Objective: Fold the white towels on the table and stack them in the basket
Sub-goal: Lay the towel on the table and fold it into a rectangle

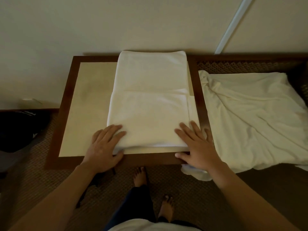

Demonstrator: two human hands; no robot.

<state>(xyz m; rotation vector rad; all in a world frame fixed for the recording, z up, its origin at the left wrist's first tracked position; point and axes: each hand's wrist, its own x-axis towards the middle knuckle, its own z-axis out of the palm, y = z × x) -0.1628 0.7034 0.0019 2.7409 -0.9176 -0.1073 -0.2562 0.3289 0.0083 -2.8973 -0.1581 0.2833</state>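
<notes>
A white towel (150,104), partly folded with its near half doubled over, lies lengthwise on a low table (70,104) with a dark wooden frame and a pale top. My left hand (105,145) holds the towel's near left corner, fingers flat on top and thumb under the edge. At the near right corner my right hand (196,145) does the same, its thumb along the table's front frame. More white cloth (253,117) lies crumpled in a heap to the right of the table. No basket is in view.
A wall runs close behind the table. A dark bag (18,130) sits on the floor at the left. My bare feet (141,175) stand on woven matting just in front of the table. A white pole (233,25) leans at the back right.
</notes>
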